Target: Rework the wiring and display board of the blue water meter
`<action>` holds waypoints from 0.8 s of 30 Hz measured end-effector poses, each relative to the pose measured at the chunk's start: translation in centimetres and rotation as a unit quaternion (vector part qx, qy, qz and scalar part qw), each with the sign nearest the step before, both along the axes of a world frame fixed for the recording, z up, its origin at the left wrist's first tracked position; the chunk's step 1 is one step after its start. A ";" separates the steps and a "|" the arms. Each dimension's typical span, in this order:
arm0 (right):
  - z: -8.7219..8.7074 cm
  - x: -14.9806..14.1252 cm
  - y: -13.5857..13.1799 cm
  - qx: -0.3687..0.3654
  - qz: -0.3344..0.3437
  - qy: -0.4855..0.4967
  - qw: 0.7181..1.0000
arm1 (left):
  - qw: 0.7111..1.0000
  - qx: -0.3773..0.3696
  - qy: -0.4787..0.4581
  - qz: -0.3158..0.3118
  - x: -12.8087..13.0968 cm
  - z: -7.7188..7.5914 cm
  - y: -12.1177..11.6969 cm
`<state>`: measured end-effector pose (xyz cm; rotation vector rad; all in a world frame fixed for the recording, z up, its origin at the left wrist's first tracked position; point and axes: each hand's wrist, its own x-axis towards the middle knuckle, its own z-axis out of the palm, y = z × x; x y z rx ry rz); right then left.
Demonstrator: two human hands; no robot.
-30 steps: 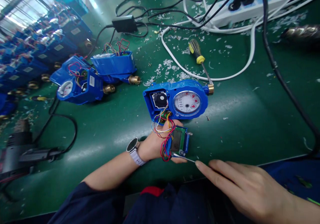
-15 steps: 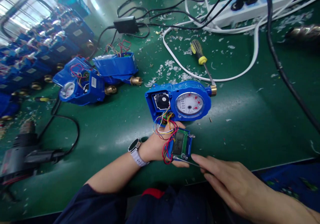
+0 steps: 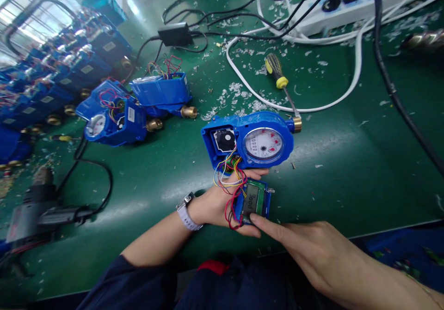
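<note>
Right hand (image 3: 312, 250) has slid in over the near edge of the display module (image 3: 260, 199), index finger extended, other fingers' hold hidden, can't tell; left hand (image 3: 215, 204) clasps the module beside the blue meter (image 3: 241, 139), so attention likely centres on that edge.

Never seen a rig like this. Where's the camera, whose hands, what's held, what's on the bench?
There's no robot here: these are one person's bare hands, seen by a camera worn on the head, looking forward and down. The left hand holds a small display module. Coloured wires run between it and a blue meter with a round dial. The right hand points its index finger at the module's near edge; whether it grips anything is hidden. On the green bench are a yellow-and-black screwdriver, a white power strip, a black adapter, clear scraps and, at picture left, more blue meters.
</note>
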<state>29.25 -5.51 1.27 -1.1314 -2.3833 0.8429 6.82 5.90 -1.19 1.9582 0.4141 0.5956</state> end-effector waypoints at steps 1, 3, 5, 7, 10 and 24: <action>0.0 -0.1 -0.1 -0.014 -0.009 0.010 1.000 | 1.000 -0.005 -0.001 0.003 0.1 -0.1 -0.1; 0.0 -0.3 -0.3 -0.018 -0.015 0.019 1.000 | 1.000 -0.019 -0.002 0.004 0.2 -0.2 -0.4; -0.1 -0.3 -0.5 0.006 -0.012 0.002 1.000 | 0.999 -0.035 -0.002 0.013 0.3 -0.1 -0.7; -0.2 -0.3 -0.5 0.032 -0.007 -0.024 0.999 | 0.998 -0.055 0.007 0.025 0.4 0.2 -0.8; -0.3 -0.5 -0.2 0.003 0.002 -0.008 1.000 | 0.996 -0.082 0.029 0.028 0.4 0.5 -0.9; -0.3 -1.5 0.4 -0.290 -0.024 0.242 0.926 | 0.999 -0.035 0.022 -0.005 0.5 0.3 -0.4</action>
